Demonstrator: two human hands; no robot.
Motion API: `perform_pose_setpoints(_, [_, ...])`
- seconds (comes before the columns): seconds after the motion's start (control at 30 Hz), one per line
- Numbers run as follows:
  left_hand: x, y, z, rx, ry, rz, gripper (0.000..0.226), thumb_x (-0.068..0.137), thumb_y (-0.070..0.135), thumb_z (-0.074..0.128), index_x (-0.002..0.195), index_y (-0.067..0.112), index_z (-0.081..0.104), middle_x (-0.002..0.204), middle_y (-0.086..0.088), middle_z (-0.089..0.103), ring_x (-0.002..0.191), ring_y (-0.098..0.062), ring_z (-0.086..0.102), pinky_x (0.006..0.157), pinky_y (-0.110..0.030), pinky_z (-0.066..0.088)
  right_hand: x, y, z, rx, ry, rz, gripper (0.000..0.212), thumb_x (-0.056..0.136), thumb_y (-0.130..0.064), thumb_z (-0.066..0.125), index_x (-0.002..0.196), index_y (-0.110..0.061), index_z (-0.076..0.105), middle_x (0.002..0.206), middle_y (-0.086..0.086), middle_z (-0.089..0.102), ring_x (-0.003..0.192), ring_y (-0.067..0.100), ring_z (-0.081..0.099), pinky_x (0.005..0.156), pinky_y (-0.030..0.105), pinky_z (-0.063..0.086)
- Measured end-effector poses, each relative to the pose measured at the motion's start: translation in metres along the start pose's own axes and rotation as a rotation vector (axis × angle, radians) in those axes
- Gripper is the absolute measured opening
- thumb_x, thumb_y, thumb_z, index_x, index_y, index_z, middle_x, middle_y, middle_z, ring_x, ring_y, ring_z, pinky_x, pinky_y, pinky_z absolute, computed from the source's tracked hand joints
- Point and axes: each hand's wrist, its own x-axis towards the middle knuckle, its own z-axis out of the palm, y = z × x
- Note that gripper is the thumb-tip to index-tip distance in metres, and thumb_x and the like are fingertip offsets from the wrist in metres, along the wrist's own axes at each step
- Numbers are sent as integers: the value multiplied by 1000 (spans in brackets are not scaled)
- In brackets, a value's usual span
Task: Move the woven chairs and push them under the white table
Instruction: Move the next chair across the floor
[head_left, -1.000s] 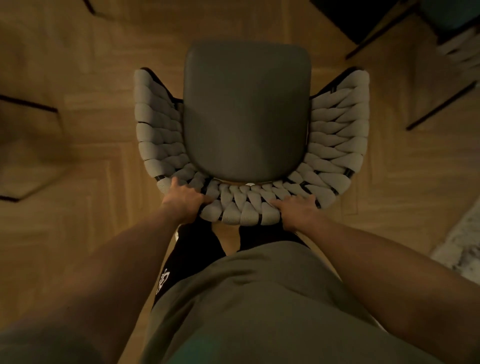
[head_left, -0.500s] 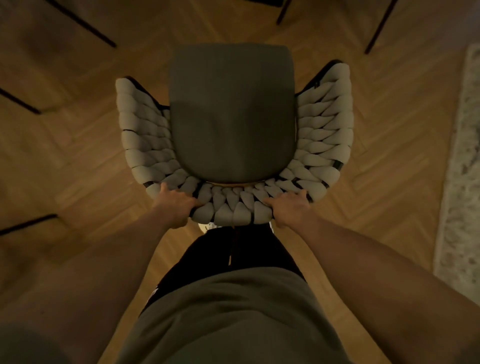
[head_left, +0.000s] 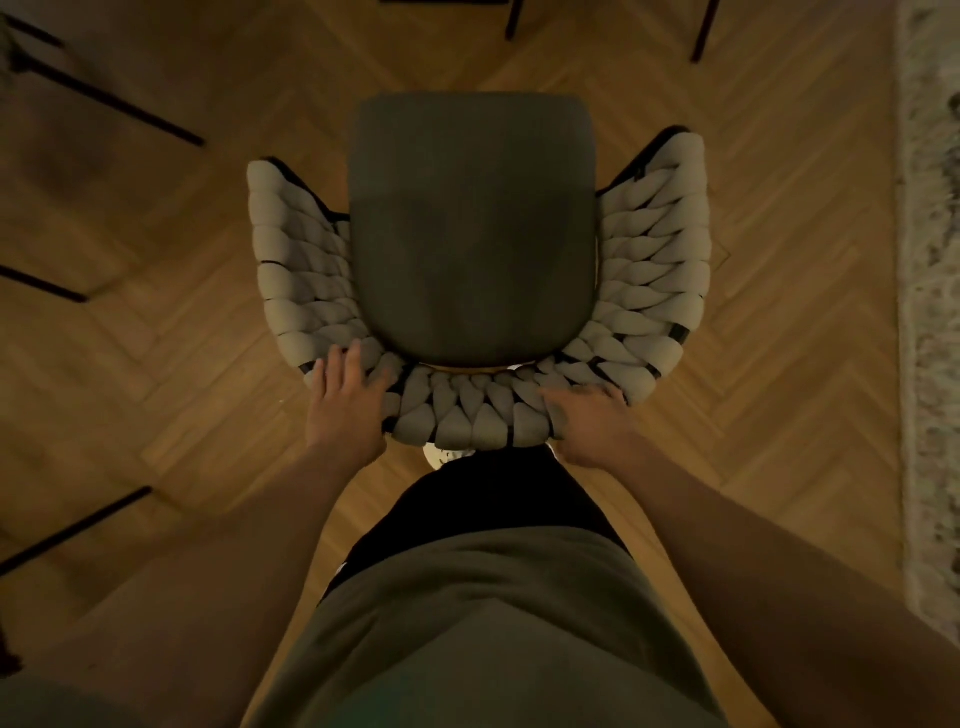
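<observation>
I look straight down on a woven chair (head_left: 649, 291) with a thick pale braided back and a dark seat cushion (head_left: 472, 228), standing on the wooden floor right in front of me. My left hand (head_left: 345, 402) lies on the left rear of the braided back with its fingers stretched out and apart. My right hand (head_left: 587, 421), slightly blurred, is curled over the right rear of the back rim. The white table is not in view.
Thin black furniture legs cross the floor at the left (head_left: 104, 96), lower left (head_left: 78, 525) and top right (head_left: 704, 31). A pale patterned rug (head_left: 930, 312) runs along the right edge. Herringbone floor (head_left: 789, 156) lies open around the chair.
The view has turned, with the rug now along the right edge. My left hand's fingers have gone from curled over the back to stretched flat on it. The right hand stays on the rim.
</observation>
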Motion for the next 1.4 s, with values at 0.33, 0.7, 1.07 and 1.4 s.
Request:
perform_pose_setpoints(0.33, [-13, 23, 31, -1999, -127, -923, 66, 82, 9, 65, 143, 22, 45, 129, -11, 60, 111, -32, 62, 86, -51, 58, -15, 11, -3, 1852, 275, 879, 54, 95, -29, 67, 143, -16, 46, 134, 7, 59, 111, 26, 62, 82, 37, 52])
perform_pose_setpoints(0.7, [20, 16, -6, -2023, 87, -896, 47, 90, 2, 65, 125, 28, 49, 123, -11, 63, 102, -35, 68, 78, -60, 59, 19, 6, -21, 1854, 244, 799, 18, 97, -12, 63, 115, -15, 60, 112, 9, 68, 94, 28, 67, 83, 50, 58])
perform_pose_setpoints(1.07, [119, -9, -99, -2055, 83, -853, 50, 95, 0, 59, 139, 18, 46, 110, -7, 64, 94, -33, 68, 61, -46, 58, 107, 20, -114, 1835, 261, 717, 33, 97, -16, 65, 128, -8, 58, 119, 11, 67, 93, 26, 69, 70, 40, 60])
perform_pose_setpoints(1.4, [214, -35, -173, -2057, 44, -798, 42, 94, -1, 61, 129, 18, 47, 108, -9, 64, 97, -35, 67, 63, -49, 58, 189, 33, -211, 1827, 257, 703, 40, 95, -14, 67, 133, -6, 55, 122, 11, 64, 94, 27, 67, 84, 47, 60])
